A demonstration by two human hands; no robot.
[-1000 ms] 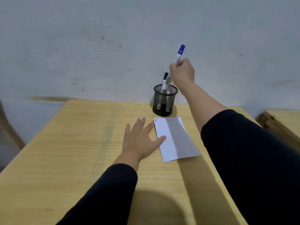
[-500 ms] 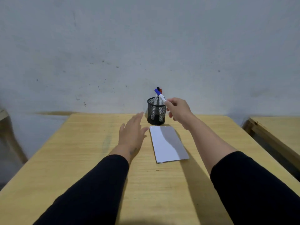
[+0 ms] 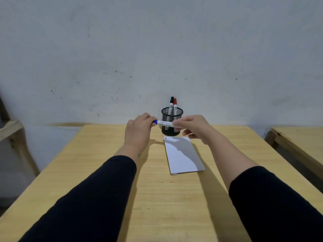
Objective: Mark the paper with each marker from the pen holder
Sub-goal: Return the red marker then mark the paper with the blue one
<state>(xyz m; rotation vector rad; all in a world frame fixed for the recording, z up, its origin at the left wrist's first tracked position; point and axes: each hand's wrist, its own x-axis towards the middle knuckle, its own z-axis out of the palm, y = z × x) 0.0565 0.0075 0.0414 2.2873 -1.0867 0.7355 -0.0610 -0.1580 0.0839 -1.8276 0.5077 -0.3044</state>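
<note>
A blue-capped white marker lies level in the air, in front of the black mesh pen holder. My right hand grips its barrel. My left hand pinches the blue cap end. A black-capped marker and a red-capped marker stand in the holder at the table's far edge. A white sheet of paper lies on the table just below the hands, with small marks at its top left corner.
The wooden table reaches to a grey wall. Another wooden table stands to the right across a gap. A wooden frame shows at the left edge.
My right hand brought the blue marker down from above the holder and turned it level. My left hand left the table beside the paper and took hold of the cap end.
</note>
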